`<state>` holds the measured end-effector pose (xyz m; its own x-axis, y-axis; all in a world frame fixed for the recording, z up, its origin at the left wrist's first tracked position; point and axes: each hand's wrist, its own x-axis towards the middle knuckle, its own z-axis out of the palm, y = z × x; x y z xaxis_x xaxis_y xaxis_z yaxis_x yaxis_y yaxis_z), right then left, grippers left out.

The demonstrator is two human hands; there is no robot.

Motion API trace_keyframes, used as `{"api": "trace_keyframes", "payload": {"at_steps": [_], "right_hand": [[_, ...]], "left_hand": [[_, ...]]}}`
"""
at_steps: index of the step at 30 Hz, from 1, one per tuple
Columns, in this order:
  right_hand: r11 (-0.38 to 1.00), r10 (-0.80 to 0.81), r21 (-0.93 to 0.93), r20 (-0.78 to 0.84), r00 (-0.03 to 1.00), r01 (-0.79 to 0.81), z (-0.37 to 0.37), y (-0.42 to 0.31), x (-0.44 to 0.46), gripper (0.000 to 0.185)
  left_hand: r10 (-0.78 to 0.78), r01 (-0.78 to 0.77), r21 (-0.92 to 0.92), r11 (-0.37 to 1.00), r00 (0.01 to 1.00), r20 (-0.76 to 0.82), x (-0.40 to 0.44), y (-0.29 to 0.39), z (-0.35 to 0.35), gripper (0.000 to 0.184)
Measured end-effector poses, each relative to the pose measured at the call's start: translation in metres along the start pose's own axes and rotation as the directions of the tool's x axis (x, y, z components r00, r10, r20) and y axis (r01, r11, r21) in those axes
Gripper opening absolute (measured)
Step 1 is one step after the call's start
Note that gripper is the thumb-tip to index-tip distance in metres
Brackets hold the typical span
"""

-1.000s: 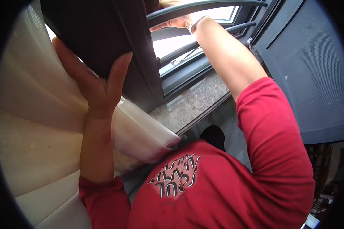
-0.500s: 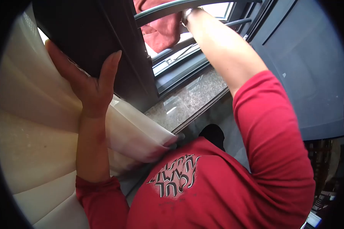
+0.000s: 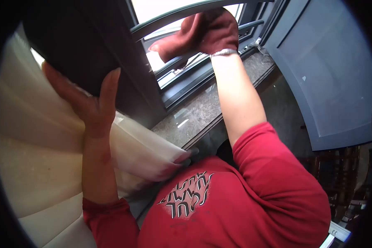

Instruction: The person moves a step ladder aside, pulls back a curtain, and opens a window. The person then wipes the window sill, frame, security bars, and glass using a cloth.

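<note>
My left hand [image 3: 96, 101] rests against a dark window frame panel [image 3: 87, 41]. Its thumb and fingers are stretched apart, with a pale sheer curtain [image 3: 140, 144] beside the wrist. My right hand reaches to the open window and is covered by a dark red cloth [image 3: 217, 31], which hides most of the fingers. Part of this cloth stretches left between the curved upper rail [image 3: 173, 16] and the lower rail [image 3: 169, 65]. A pale band circles my right wrist [image 3: 224, 52].
Below the window runs a speckled stone sill [image 3: 194, 109]. To the right stands a blue-grey panel [image 3: 335, 82]. Brown wooden furniture [image 3: 343, 169] shows at the lower right, near a white and blue object [image 3: 339, 233].
My right hand has drawn back from beyond the rails, and the red cloth has moved right with it, now bunched over the hand. My left hand stays at the panel.
</note>
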<state>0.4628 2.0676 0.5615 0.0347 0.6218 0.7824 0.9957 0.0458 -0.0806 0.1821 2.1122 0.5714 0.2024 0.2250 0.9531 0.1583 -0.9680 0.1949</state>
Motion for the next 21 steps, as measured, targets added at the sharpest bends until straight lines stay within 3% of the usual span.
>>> {"api": "trace_keyframes", "payload": {"at_steps": [1, 3, 5, 6, 7, 8, 9, 11, 12, 14, 15, 16, 17, 18, 19, 20, 21], "right_hand": [[0.958, 0.285, -0.039, 0.249, 0.926, -0.285, -0.006, 0.0, -0.003, 0.05], [0.906, 0.164, -0.384, -0.074, 0.984, -0.18, -0.015, 0.008, -0.019, 0.054], [0.89, 0.274, -0.343, -0.13, 0.953, -0.302, -0.033, 0.011, -0.03, 0.053], [0.82, 0.238, -0.499, -0.148, 0.96, -0.281, -0.043, 0.011, -0.035, 0.05], [0.838, 0.512, -0.161, -0.095, 0.854, -0.521, -0.088, -0.016, -0.025, 0.042], [0.816, 0.133, -0.531, -0.213, 0.968, -0.229, -0.068, 0.015, -0.036, 0.032], [0.892, 0.325, -0.312, -0.063, 0.944, -0.328, -0.107, -0.029, -0.028, 0.03], [0.903, 0.388, -0.162, -0.095, 0.917, -0.399, -0.125, -0.006, -0.035, 0.026], [0.9, 0.396, -0.156, -0.096, 0.913, -0.407, -0.105, 0.042, -0.06, 0.026], [0.747, 0.391, -0.519, -0.162, 0.906, -0.415, -0.061, 0.168, -0.094, 0.027], [0.741, 0.403, -0.512, -0.178, 0.898, -0.434, -0.051, 0.162, -0.096, 0.027], [0.516, 0.804, -0.219, -0.211, 0.556, -0.828, -0.039, 0.148, -0.093, 0.039], [0.091, 0.993, 0.076, -0.078, 0.085, -0.993, -0.032, 0.141, -0.096, 0.052], [0.432, 0.897, -0.02, 0.112, 0.428, -0.902, -0.001, 0.152, -0.132, 0.067], [0.722, 0.666, -0.04, 0.309, 0.678, -0.691, 0.031, 0.156, -0.172, 0.082], [0.779, 0.627, -0.171, 0.202, 0.752, -0.603, 0.031, 0.117, -0.179, 0.09], [0.804, 0.557, -0.316, 0.105, 0.824, -0.503, 0.029, 0.068, -0.175, 0.099]], "left_hand": [[-0.038, 0.038, 0.023, 0.999, 0.999, -0.002, -0.002, 0.0, -0.001, 0.102], [0.006, -0.007, 0.054, 0.998, 1.0, 0.004, -0.004, -0.007, -0.005, 0.102], [0.045, -0.047, 0.102, 0.994, 0.999, 0.018, -0.004, -0.007, -0.008, 0.102], [0.049, -0.052, 0.107, 0.993, 0.998, 0.027, -0.002, -0.004, -0.01, 0.102], [0.054, -0.057, 0.115, 0.992, 0.998, 0.033, 0.001, -0.003, -0.012, 0.102], [0.074, -0.078, 0.117, 0.99, 0.996, 0.042, 0.001, -0.004, -0.013, 0.1], [0.068, -0.073, 0.119, 0.99, 0.997, 0.047, 0.001, -0.002, -0.013, 0.1], [0.041, -0.041, 0.216, 0.975, 0.999, 0.005, 0.0, 0.002, -0.016, 0.099], [0.044, -0.047, 0.217, 0.975, 0.999, 0.014, -0.001, 0.001, -0.019, 0.099], [0.047, -0.058, 0.277, 0.959, 0.998, 0.045, -0.001, -0.003, -0.026, 0.097], [0.066, -0.079, 0.272, 0.959, 0.996, 0.056, -0.001, -0.001, -0.027, 0.097], [0.009, -0.012, 0.236, 0.972, 1.0, 0.016, 0.0, 0.001, -0.027, 0.093], [-0.048, 0.051, 0.198, 0.979, 0.999, -0.019, 0.002, 0.005, -0.028, 0.09], [-0.021, 0.021, 0.195, 0.981, 1.0, -0.002, 0.005, 0.008, -0.034, 0.09], [0.099, -0.109, 0.323, 0.94, 0.994, 0.047, 0.006, 0.009, -0.043, 0.084], [0.205, -0.229, 0.437, 0.87, 0.973, 0.102, 0.006, 0.011, -0.048, 0.079], [0.334, -0.344, 0.338, 0.876, 0.938, 0.089, 0.009, 0.017, -0.049, 0.068]]}}
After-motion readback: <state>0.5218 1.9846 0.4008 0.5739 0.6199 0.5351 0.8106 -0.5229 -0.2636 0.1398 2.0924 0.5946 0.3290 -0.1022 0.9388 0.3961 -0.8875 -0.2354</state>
